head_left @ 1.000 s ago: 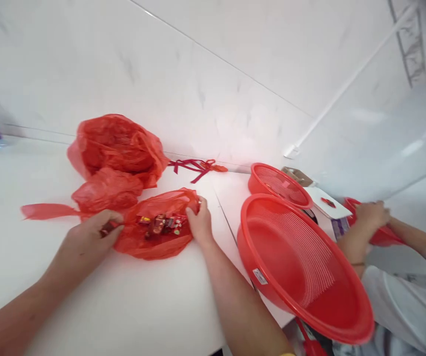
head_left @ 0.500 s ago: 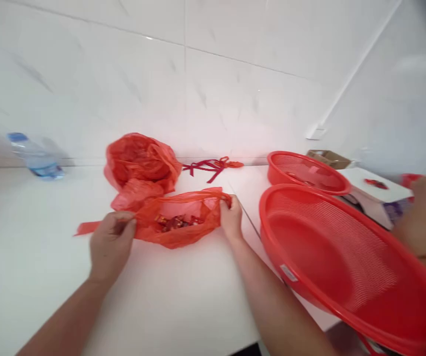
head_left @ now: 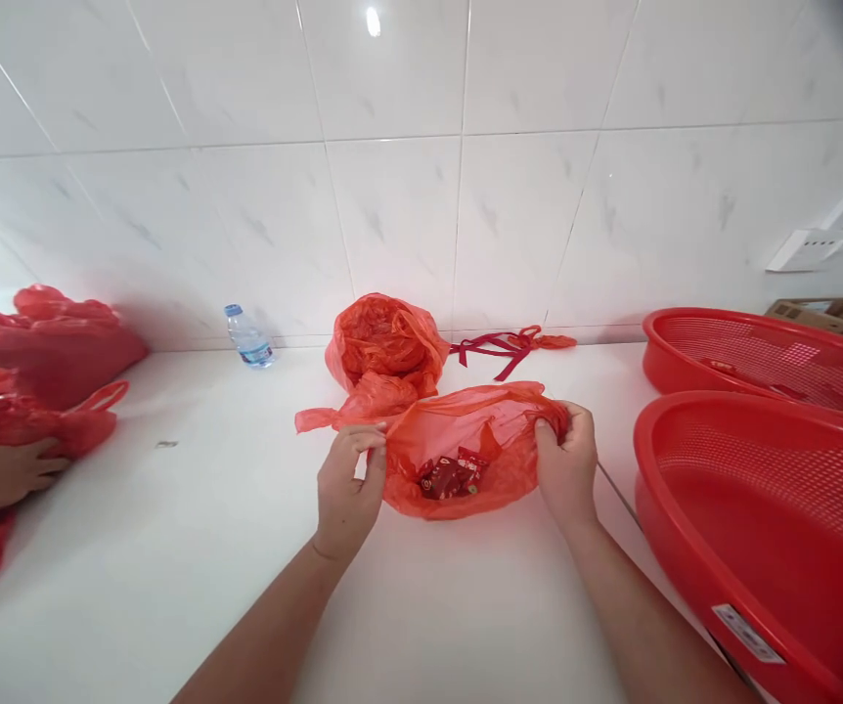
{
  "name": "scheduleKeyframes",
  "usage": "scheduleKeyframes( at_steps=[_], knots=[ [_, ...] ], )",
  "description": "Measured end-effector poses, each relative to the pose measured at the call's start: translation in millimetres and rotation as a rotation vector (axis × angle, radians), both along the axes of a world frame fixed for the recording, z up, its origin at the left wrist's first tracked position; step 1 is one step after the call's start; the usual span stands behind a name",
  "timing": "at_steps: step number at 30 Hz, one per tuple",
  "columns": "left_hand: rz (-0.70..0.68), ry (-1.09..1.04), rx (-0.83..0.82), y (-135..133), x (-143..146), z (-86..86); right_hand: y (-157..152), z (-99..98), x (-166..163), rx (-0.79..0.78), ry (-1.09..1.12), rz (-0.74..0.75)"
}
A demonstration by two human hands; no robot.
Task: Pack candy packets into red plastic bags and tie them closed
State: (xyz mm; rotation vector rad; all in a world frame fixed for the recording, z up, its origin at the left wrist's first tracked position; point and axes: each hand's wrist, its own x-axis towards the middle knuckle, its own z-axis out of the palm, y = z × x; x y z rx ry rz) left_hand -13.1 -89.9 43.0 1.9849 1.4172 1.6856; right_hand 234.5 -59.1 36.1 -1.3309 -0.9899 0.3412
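Between my hands a thin red plastic bag (head_left: pixel 516 476) lies on the white table with its mouth spread. Several small dark-red wrapped packets (head_left: pixel 451 476) show inside it. My left hand (head_left: pixel 352 484) pinches the bag's left edge between thumb and fingers. On the other side, my right hand (head_left: pixel 569 460) is closed on the gathered right edge, thumb inside the mouth. Just behind stands a crumpled, opened bundle of red plastic bags (head_left: pixel 392 337), touching or nearly touching the held bag.
Two red mesh baskets, a near one (head_left: pixel 722 518) and a far one (head_left: pixel 675 352), stand at right. Dark-red ribbons (head_left: pixel 499 344) lie by the tiled wall. A water bottle (head_left: pixel 249 337) stands back left. Another person's hand (head_left: pixel 3 467) touches filled red bags (head_left: pixel 62 357) at far left.
My view has swung left, bringing the filled bags and another person's hand into sight. The held bag's mouth gapes wider, and my right hand has gathered more of its edge.
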Motion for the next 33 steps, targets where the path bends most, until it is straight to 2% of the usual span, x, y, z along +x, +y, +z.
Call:
scheduleKeyframes(
  at_steps=[5, 10, 14, 18, 21, 25, 30, 33],
  knots=[
    [-0.071, -0.113, -0.337, 9, 1, -5.0, 12, -13.6, 9, -0.083, 0.097, 0.014],
    [-0.131, -0.057, -0.561, 9, 1, -2.3, 18, -21.4, 16, -0.218, 0.204, 0.002],
    [-0.136, 0.005, -0.623, 6, 4, 2.8, 21, -27.1, 20, -0.256, 0.275, -0.005],
    [-0.154, -0.055, -0.718, 2, 8, 8.7, 21, -27.7, 21, -0.289, 0.255, -0.002],
    [-0.218, -0.09, -0.798, 1, 9, 11.1, 20, -25.3, 21, -0.307, 0.219, 0.03],
    [-0.316, -0.096, -0.775, 2, 2, 13.0, 19, -21.1, 21, -0.33, 0.221, 0.037],
    [-0.295, 0.159, -0.936, 7, -20, 18.2, 20, -18.2, 23, -0.315, 0.262, 0.021],
    [-0.234, 0.282, -0.885, 10, -29, 26.3, 21, -18.4, 25, -0.304, 0.274, 0.029]
  ],
)
